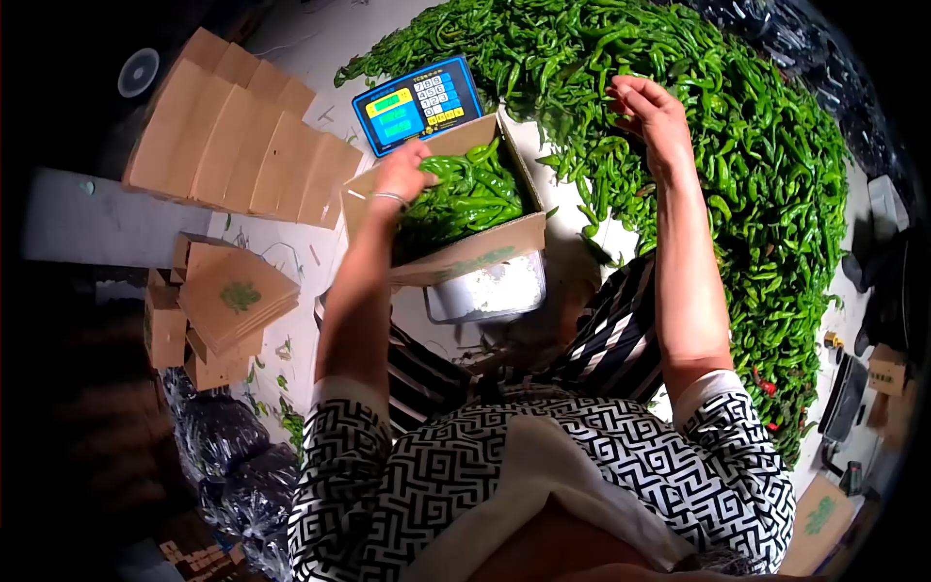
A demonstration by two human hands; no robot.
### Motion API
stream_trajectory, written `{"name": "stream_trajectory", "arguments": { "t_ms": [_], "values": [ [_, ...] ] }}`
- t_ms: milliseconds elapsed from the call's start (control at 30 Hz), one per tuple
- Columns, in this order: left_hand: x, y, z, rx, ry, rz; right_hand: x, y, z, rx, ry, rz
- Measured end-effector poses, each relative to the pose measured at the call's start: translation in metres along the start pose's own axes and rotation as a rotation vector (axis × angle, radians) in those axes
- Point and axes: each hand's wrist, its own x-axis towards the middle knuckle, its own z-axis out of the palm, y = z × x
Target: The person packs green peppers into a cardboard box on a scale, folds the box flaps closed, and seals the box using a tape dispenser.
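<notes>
A cardboard box (504, 241) with its top open is filled with green peppers (470, 194). It sits on the metal pan of a weighing scale (490, 291). My left hand (402, 175) is over the left side of the box, at the peppers, with fingers bent and a gap between thumb and fingers. Nothing shows clearly in its grasp. To the right, my right hand (652, 114) hovers above a large pepper pile (766, 209). Its fingers are loosely curled and slightly apart, with no pepper visible in them.
The scale's blue keypad display (417, 105) stands behind the box. A row of cardboard boxes (242, 145) is at the left, with flattened or folded cartons (238, 296) nearer me. Black plastic bags (233, 466) lie at lower left. A black device (844, 398) rests at right.
</notes>
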Motion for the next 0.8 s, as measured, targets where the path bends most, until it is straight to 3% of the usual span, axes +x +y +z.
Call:
{"name": "stream_trajectory", "arguments": {
  "t_ms": [100,167,200,233,267,300,367,433,500,667,800],
  "values": [
    [0.009,0.007,-0.054,0.066,-0.238,-0.026,0.004,0.001,-0.002,-0.018,-0.042,-0.031],
    [0.013,0.051,-0.084,0.366,-0.340,-0.038,0.004,-0.003,0.000,-0.136,-0.066,-0.048],
    [0.022,0.067,-0.090,0.437,-0.269,0.009,0.009,0.002,-0.002,-0.135,-0.029,-0.133],
    [0.022,0.089,-0.097,0.277,-0.106,0.170,0.015,0.005,-0.002,-0.136,0.011,-0.219],
    [0.031,0.103,-0.099,-0.263,-0.218,0.130,0.012,-0.001,0.002,-0.031,0.093,-0.302],
    [0.018,0.139,-0.105,-0.434,-0.177,0.150,0.008,-0.009,0.005,0.074,0.176,-0.382],
    [0.019,0.163,-0.115,-0.449,-0.067,0.259,0.004,-0.013,0.005,0.069,0.334,-0.557],
    [0.022,0.161,-0.128,-0.457,0.039,0.276,0.000,-0.015,0.008,0.062,0.412,-0.632],
    [0.020,0.145,-0.136,-0.455,0.119,0.246,-0.007,-0.018,0.013,0.074,0.346,-0.618],
    [0.014,0.050,-0.123,-0.570,0.302,-0.088,-0.005,-0.012,0.018,0.119,0.224,-0.496],
    [-0.004,0.000,-0.097,-0.450,0.290,-0.156,0.001,-0.009,0.014,0.137,0.211,-0.395]
  ]
}}
